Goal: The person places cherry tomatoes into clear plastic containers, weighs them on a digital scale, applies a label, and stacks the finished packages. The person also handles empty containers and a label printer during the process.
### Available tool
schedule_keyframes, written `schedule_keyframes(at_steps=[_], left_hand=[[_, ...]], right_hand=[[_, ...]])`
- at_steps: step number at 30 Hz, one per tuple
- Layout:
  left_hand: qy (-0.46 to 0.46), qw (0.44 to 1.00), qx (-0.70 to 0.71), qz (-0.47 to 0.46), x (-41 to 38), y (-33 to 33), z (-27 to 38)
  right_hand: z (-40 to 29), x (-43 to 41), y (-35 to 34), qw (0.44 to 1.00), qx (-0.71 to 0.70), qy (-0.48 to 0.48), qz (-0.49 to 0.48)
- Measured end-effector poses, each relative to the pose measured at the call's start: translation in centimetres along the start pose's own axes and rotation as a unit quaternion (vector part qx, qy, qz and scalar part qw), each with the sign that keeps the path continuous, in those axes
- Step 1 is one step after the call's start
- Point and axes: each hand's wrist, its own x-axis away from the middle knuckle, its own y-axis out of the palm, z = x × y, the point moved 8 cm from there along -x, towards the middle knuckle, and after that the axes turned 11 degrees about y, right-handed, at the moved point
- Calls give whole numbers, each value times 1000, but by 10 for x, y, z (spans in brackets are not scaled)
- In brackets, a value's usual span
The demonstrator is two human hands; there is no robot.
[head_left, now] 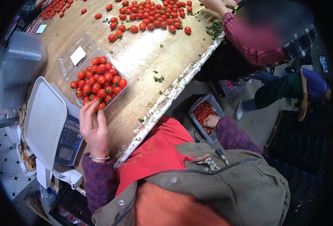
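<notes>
My left hand (94,128) reaches over the near corner of a clear plastic clamshell (127,89) heaped with small red tomatoes (95,80). Its thumb and fingers are apart, and the fingertips are right at the nearest tomatoes. The hinged lid (67,63) of the clamshell lies folded back and carries a white label (78,56). Below the table edge, my right hand (211,121) is down in a liner-covered crate (215,104) of small tomatoes (201,111). Its fingertips are partly hidden there, so I cannot see whether they hold one.
Loose tomatoes (152,17) spread over the far part of the wooden table (132,113). A weighing scale (46,113) and stacked clear containers (22,70) stand at left. Green scraps (214,29) lie near a co-worker's sleeve (245,48). Another person's leg (271,90) shows at right.
</notes>
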Motion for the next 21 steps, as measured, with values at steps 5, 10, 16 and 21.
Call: schedule_keyframes(at_steps=[5,10,16,21], left_hand=[[48,992,-114,-17,-21,2,-4],[19,977,-202,-63,-43,21,-29],[-5,965,-246,-86,-54,41,-49],[-55,954,-277,-101,-51,36,-44]], right_hand=[[-112,84,-49,978,-55,-199,-30],[-279,218,-79,848,-74,-516,93],[-398,184,-194,677,-27,-508,532],[-442,152,-207,778,53,-297,551]])
